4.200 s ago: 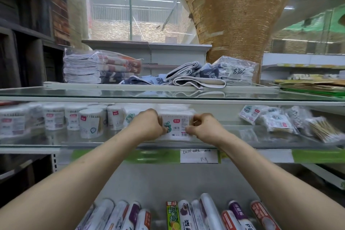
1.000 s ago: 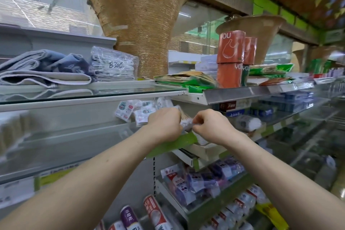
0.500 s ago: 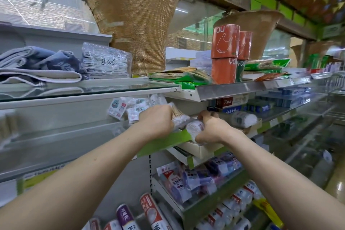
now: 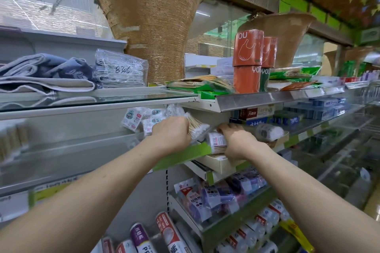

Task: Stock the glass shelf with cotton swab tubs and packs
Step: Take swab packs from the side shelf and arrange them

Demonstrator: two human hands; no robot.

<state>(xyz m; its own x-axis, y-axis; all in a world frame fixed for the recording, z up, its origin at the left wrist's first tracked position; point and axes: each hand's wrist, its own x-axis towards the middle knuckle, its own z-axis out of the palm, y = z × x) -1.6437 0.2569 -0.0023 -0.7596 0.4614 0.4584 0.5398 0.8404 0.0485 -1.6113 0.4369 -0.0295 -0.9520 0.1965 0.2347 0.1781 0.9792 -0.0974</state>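
Several small packs (image 4: 134,118) lie on the glass shelf (image 4: 78,148) just beyond the left hand (image 4: 170,134), so part of the stocking is judged done; more stock seems to be needed further to that hand's left. A pack of wooden-stemmed cotton swabs (image 4: 198,128) is gripped in the left hand's curled fingers. A labelled pack (image 4: 216,141) is held by the right hand (image 4: 236,141), between the two hands at the shelf's end. A bundle of swabs (image 4: 269,131) is seen just right of the right hand.

Far-left tubs (image 4: 12,139) — blurred, left hand (image 4: 170,135) fingertips hidden from view
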